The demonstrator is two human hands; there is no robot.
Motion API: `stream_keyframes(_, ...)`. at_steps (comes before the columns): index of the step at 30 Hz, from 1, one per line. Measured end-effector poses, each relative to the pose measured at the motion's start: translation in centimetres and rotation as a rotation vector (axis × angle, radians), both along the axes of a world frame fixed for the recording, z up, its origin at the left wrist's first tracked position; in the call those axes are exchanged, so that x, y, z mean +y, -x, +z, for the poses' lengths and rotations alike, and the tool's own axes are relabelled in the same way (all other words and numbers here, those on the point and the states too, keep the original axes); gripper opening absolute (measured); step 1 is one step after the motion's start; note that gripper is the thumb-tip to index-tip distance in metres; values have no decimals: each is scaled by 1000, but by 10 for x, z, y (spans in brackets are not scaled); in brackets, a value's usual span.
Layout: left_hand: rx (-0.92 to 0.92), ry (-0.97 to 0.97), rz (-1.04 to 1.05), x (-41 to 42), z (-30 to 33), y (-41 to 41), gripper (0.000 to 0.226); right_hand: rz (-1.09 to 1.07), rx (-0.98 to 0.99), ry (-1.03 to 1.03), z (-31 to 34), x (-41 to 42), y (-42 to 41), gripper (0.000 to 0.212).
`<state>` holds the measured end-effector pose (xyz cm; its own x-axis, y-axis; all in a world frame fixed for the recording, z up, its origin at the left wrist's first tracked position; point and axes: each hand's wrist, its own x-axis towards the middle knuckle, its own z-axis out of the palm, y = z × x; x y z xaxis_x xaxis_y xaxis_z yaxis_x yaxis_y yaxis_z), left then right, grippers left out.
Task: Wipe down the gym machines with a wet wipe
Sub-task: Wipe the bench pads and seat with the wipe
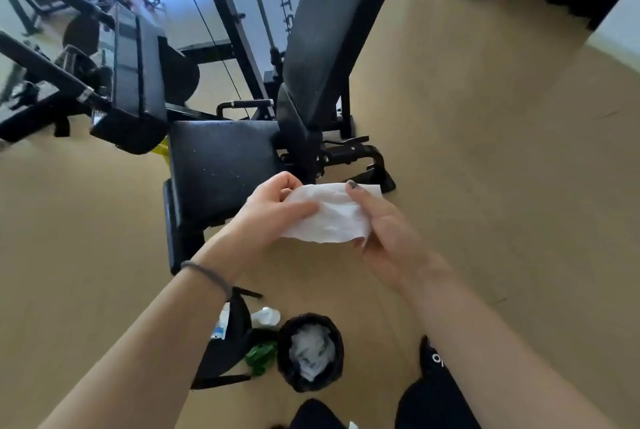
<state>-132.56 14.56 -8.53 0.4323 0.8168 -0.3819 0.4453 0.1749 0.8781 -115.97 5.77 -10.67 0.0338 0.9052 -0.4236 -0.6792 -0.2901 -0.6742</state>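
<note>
Two hands: both up in front of the chest, sharing one wet wipe (327, 217), likely spreading it flat before it meets the machine
Left hand (273, 207): fingers curled round the wipe's left edge, thumb laid across the top, pinching it
Right hand (384, 228): palm underneath, thumb pressed on the sheet's upper right, gripping that side
Wet wipe: white, thin, limp and creased, stretched between the two sets of fingers, touching nothing else
Seat pad (221, 162): just beyond the left fingertips, flat black vinyl, speckled with pale marks, probably next for wiping
Backrest (332, 30): beyond the fingers, tall padded black slab, tilted upright
Bin (310, 352): below the wrists, round, black-lined, crumpled white sheets inside
Floor (485, 151): smooth tan
</note>
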Motion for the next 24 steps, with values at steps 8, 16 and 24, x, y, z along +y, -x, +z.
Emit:
stream_keyframes(8,79,29,328,29,16,-87,28,271,-173,-30,20,64,-110,35)
stream_keyframes(16,40,-16,647,77,10,-66,30,430,-245,-29,30,159,-104,35)
stream_keyframes(24,-33,-99,697,180,9,-56,24,469,-218,25,23,268,-83,24)
